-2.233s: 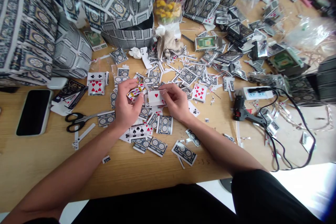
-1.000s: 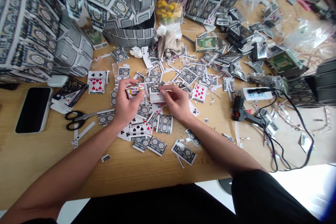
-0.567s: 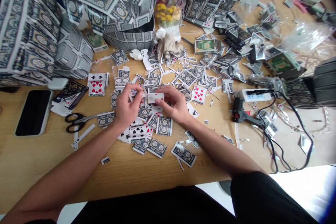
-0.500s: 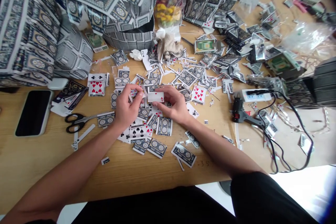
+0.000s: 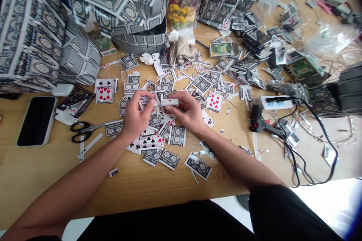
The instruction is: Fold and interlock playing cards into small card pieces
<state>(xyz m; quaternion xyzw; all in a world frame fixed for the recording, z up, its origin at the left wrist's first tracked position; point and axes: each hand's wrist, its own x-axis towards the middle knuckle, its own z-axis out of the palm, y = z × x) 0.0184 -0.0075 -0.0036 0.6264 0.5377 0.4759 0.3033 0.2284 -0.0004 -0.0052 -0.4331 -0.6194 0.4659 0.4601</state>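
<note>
Between the fingers of my right hand [image 5: 188, 111] is a small white card piece [image 5: 169, 102] with a red mark, its upper part bent over. My left hand [image 5: 139, 113] is closed in a pinch just left of it, on a small whitish bit at the fingertips that is too small to name. Both hands hover over a heap of cut playing cards. A patterned card piece [image 5: 177, 136] lies below my right hand, and a row of spade cards [image 5: 149, 141] lies under the gap between the wrists.
Scissors [image 5: 85, 131] and a phone [image 5: 37, 121] lie at the left. A glue gun [image 5: 257, 118] with black cables and a power strip [image 5: 275, 102] are at the right. Large card-built structures [image 5: 138, 39] stand behind, near a bag of yellow items [image 5: 181, 11].
The white card piece in my right hand has tilted or folded and now looks narrower. My right fingers have shifted slightly; my left hand is almost unchanged.
</note>
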